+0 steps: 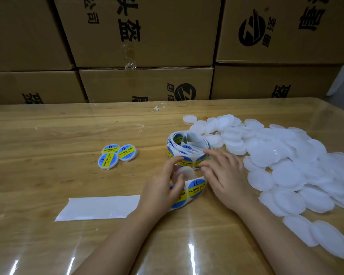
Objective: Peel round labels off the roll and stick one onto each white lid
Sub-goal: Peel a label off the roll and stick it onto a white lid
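A loose roll of blue-and-yellow round labels (187, 147) stands in the middle of the table. Its strip runs toward me, with a label (196, 187) showing between my hands. My left hand (163, 187) holds a bare white lid (184, 173) between thumb and fingers above the strip. My right hand (222, 175) lies over the strip's bend beside the roll, fingers spread and fairly straight. A big heap of bare white lids (286, 155) fills the right side. Three labelled lids (117, 155) sit in a cluster to the left.
The empty white backing strip (99, 208) lies flat at the front left. Stacked cardboard boxes (147, 56) wall off the table's far edge. The wooden table (48, 135) has a glossy clear cover. Small white scraps (158, 108) lie near the back edge.
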Demonstrator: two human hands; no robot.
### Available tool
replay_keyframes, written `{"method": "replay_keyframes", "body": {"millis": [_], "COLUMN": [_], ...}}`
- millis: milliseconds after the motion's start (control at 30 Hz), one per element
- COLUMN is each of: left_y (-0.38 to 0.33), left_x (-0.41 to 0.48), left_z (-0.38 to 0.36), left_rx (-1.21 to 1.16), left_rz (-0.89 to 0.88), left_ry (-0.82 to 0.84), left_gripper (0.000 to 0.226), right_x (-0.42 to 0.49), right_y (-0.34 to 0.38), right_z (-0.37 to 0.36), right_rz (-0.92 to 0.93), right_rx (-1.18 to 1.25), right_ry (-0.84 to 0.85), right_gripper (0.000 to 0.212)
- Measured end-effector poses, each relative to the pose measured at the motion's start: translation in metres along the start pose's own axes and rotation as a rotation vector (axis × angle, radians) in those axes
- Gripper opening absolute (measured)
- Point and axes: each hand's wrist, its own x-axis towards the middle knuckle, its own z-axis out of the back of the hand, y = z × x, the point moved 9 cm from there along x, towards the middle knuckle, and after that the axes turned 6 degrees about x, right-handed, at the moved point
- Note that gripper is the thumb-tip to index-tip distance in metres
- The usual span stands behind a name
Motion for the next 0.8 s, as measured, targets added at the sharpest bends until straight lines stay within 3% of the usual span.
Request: {"method": "replay_keyframes", "body": {"millis": [100, 333, 500, 667, 733, 800], "left_y": [-0.001, 0.006, 0.016, 0.011, 0.007, -0.001], "left_x": [0.0, 0.0, 0.001, 0.003, 0.002, 0.003], "left_z": [0.001, 0.006, 0.014, 0.027, 0.031, 0.032], "left_rx": [0.013, 0.023, 0.09, 0.192, 0.241, 0.292], "left_rz": [-0.004, 0.031, 0.101, 0.084, 0.061, -0.005], "left_ry": [-0.007, -0.063, -0.151, -0.269, -0.302, -0.305], "left_gripper": [0.043, 0.04, 0.038, 0.029, 0.021, 0.026], "right_x": [-0.001, -0.005, -0.007, -0.006, -0.006, -0.005], "right_y": [0.006, 0.03, 0.026, 0.022, 0.019, 0.015], "right_z": [0.008, 0.006, -0.003, 0.008, 0.003, -0.006], "right_rz": [0.042, 0.185, 0.157, 0.154, 0.119, 0.075], "right_rx": [-0.003, -0.04, -0.068, -0.071, -0.109, -0.15], "right_ry": [-0.079, -0.018, 0.033, -0.076, -0.029, 0.058], "right_gripper": [0.05, 0.049, 0.062, 0.041, 0.047, 0.057]}}
